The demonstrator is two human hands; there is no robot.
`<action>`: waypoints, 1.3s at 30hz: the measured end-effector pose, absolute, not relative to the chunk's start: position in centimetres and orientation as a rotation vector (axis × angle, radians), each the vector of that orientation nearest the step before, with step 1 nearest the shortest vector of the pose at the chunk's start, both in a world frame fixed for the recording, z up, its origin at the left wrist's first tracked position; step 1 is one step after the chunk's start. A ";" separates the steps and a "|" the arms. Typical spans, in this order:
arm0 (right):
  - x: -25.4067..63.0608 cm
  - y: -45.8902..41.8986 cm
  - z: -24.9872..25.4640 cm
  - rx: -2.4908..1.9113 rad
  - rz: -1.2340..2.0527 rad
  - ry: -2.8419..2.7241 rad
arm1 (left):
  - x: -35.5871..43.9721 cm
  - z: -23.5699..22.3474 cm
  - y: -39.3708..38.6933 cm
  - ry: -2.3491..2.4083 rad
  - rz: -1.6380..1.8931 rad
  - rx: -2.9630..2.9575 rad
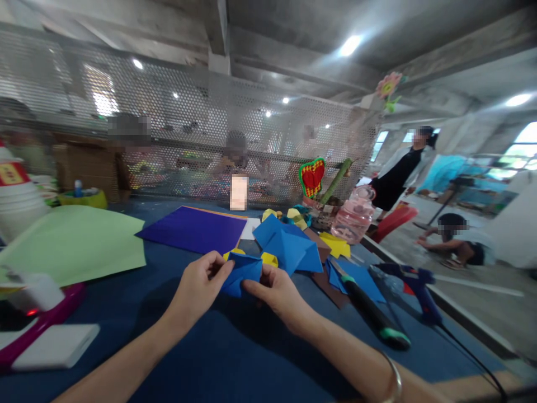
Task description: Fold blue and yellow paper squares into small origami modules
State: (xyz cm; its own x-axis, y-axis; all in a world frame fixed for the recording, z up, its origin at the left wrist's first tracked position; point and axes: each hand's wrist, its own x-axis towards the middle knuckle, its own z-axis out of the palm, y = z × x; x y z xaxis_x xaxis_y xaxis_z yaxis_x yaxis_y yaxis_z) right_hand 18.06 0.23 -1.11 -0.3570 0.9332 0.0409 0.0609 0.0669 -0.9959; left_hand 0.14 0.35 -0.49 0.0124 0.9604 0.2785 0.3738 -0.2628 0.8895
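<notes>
A small folded piece of blue paper (pixel 242 273) is held up between both hands, just above the dark blue tabletop (pixel 243 358). My left hand (pixel 205 282) pinches its left side between thumb and fingers. On its right edge, my right hand (pixel 274 288) grips with the thumb in front; the other fingers are partly hidden behind the paper. Yellow pieces (pixel 269 259) show behind the held paper; whether they are joined to it I cannot tell. Larger folded blue paper (pixel 289 246) lies just beyond my hands.
Purple paper (pixel 193 229) and light green sheets (pixel 75 246) lie to the left, near a white power bank (pixel 59 347). A black-handled cutter (pixel 373 313), a glue gun (pixel 422 291) and a pink bottle (pixel 354 215) stand or lie right. A perforated metal screen (pixel 188 134) borders the back.
</notes>
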 end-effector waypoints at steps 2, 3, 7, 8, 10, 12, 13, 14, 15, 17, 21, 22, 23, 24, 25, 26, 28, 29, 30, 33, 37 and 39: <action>18.1 0.2 -1.1 -1.033 1.418 -1.527 | 0.4 -0.5 0.1 1.388 1.268 1.738; 18.1 0.2 -1.0 -1.030 1.429 -1.511 | 0.5 -0.5 -0.1 1.386 1.279 1.752; 18.0 0.1 -0.7 -1.006 1.468 -1.466 | 0.9 -0.7 -0.5 1.301 1.330 1.760; 18.0 0.1 -0.7 -1.005 1.472 -1.461 | 0.9 -0.8 -0.5 1.287 1.354 1.772; 17.9 0.0 -0.6 -1.014 1.467 -1.450 | 0.9 -0.8 -0.7 1.277 1.399 1.848; 17.8 0.0 -0.6 -1.013 1.458 -1.441 | 0.9 -0.8 -0.8 1.245 1.444 1.998; 17.8 0.0 -0.7 -1.011 1.456 -1.438 | 0.8 -0.8 -0.9 1.215 1.473 2.084; 17.8 0.0 -0.8 -1.008 1.455 -1.435 | 0.8 -0.7 -1.0 1.184 1.507 2.165; 17.8 0.0 -0.9 -1.005 1.452 -1.434 | 0.7 -0.6 -1.1 1.154 1.546 2.235; 17.8 0.0 -1.0 -1.007 1.441 -1.436 | 0.6 -0.5 -1.3 1.132 1.589 2.321; 17.9 -0.1 -1.0 -1.012 1.435 -1.432 | 0.7 -0.4 -1.6 1.207 1.498 2.369; 17.9 -0.1 -1.0 -1.010 1.436 -1.431 | 0.7 -0.4 -1.6 1.230 1.473 2.358; 17.8 -0.1 -0.9 -1.006 1.436 -1.435 | 0.7 -0.4 -1.6 1.246 1.458 2.338; 17.8 -0.1 -0.8 -1.001 1.435 -1.444 | 0.7 -0.3 -1.6 1.259 1.449 2.304; 17.8 -0.2 -0.7 -0.995 1.435 -1.458 | 0.7 -0.3 -1.6 1.271 1.443 2.258; 17.8 -0.2 -0.6 -0.988 1.439 -1.476 | 0.7 -0.3 -1.5 1.287 1.442 2.195; 17.7 -0.3 -0.5 -0.982 1.453 -1.507 | 0.7 -0.2 -1.3 1.319 1.440 2.041; 17.7 -0.3 -0.5 -0.988 1.459 -1.517 | 0.6 -0.2 -1.2 1.336 1.434 1.962; 17.7 -0.3 -0.5 -0.996 1.463 -1.525 | 0.5 -0.2 -1.0 1.349 1.425 1.891; 17.8 -0.4 -0.5 -1.018 1.456 -1.549 | 0.4 -0.1 -0.7 1.368 1.391 1.753; 17.7 -0.4 -0.4 -1.027 1.458 -1.527 | 0.3 0.2 -0.7 1.356 1.376 1.690; 17.7 -0.4 -0.4 -1.002 1.465 -1.488 | 0.4 0.4 -0.8 1.345 1.350 1.678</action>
